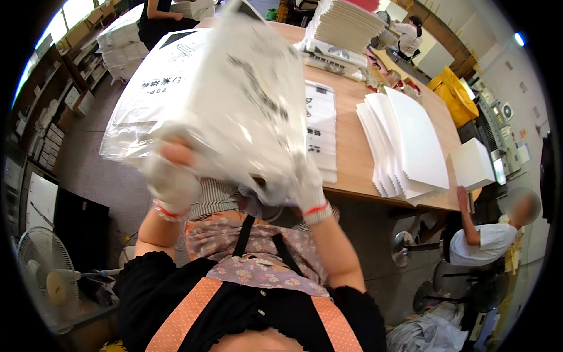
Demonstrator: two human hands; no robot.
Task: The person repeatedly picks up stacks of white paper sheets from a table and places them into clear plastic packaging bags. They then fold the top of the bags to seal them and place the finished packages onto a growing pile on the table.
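Observation:
Both my hands wear white gloves with red cuffs. Between them a clear plastic bag [246,100] with black print stands tilted up above the table's near edge, blurred by motion. White material shows through it, but I cannot tell what it is. My left hand [173,179] grips the bag's lower left corner, thumb bare on top. On its lower right side my right hand [309,186] is closed, its fingers partly hidden by the plastic. Behind the bag, at the left, lie flat printed plastic bags [149,88]. Another printed pack [322,132] lies just right of it.
On the wooden table [346,88] stand fanned stacks of white sheets [410,141] and a tall white stack [346,26] at the back. A white box [472,163] is at the right corner, beside a seated person [484,240]. A fan [50,270] stands at lower left.

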